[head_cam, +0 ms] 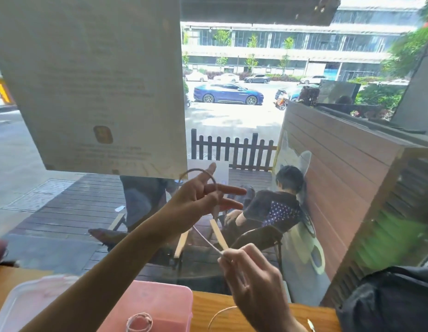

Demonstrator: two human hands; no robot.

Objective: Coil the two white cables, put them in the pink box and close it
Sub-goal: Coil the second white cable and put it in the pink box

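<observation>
Both hands are raised in front of a window, working one white cable (206, 239). Nearest, the right hand (253, 283) pinches the taut cable between thumb and fingertips; its loose tail (220, 316) drops behind the hand to the wooden table (301, 315). Farther off, the left hand (198, 197) grips a loop of the same cable with several fingers splayed, the loop arching over them. At the bottom edge, a second cable (139, 321) sits already coiled on the pink box (165, 300), which the frame crops; whether it rests on the lid or inside is unclear. A blurred translucent container (26, 303) lies left, partly behind the forearm. Beyond the glass, a seated person (277, 202) faces away, and a paper notice (93, 80) on the window is unreadable.
</observation>
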